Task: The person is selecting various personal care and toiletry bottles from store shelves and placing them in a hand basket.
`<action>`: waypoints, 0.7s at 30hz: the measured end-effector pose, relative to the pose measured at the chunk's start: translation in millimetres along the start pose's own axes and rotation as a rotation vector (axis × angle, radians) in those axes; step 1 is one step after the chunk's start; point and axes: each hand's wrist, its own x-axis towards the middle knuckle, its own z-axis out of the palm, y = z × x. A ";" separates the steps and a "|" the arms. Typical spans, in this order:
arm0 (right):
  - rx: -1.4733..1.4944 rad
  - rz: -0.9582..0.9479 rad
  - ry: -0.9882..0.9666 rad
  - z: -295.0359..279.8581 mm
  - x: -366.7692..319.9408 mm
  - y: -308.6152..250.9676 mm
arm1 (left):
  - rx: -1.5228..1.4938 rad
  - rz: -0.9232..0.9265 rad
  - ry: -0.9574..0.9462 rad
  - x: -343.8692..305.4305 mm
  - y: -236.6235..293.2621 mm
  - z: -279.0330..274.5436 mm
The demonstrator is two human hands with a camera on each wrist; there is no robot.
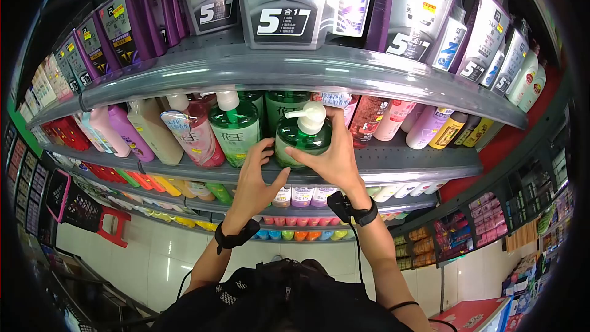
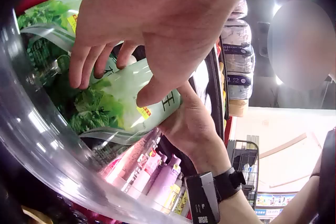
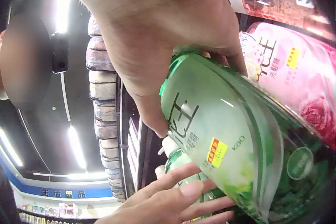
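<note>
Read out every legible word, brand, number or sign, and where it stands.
"SPLASH COOL": large grey bottle
"清爽": same
"酷爽去屑": same
"男士洗发露": same
"5合1": same
"ROMANO": silver-purple bottle
"花王": green bottle in right hand
"KAO": same
"洗髮精": pink bottle
"生活用品": blue wall sign
Price stickers, other labels: too small or blurred.

The pump bottle [image 1: 301,141] is of clear green colour, and its pump head [image 1: 312,117] is white. Its label [image 3: 199,124] is pale green, with a pattern of green leaves, and the price sticker [image 3: 217,152] is yellow and red. From this bottle, at twelve o'clock, the big bottle [image 1: 286,0] is silver-grey with a black panel; at ten o'clock, the boxy bottles [image 1: 123,21] are purple and dark; at eight o'clock, the stool [image 1: 115,224] is red.
</note>
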 end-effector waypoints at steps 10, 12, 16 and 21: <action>-0.235 -0.167 -0.118 -32.8 -14.3 -12.0 | -0.078 0.007 -0.247 28.3 1.2 0.6; -0.198 -0.156 -0.135 -36.5 -19.1 -16.5 | -0.008 -0.006 -0.352 33.8 0.7 4.3; -0.075 -0.154 -0.176 -37.2 -33.6 -21.8 | -0.019 0.012 -0.261 25.5 -3.6 20.3; -0.027 -0.253 -0.146 -36.0 -52.9 -15.3 | 0.026 -0.001 -0.227 12.9 7.0 21.9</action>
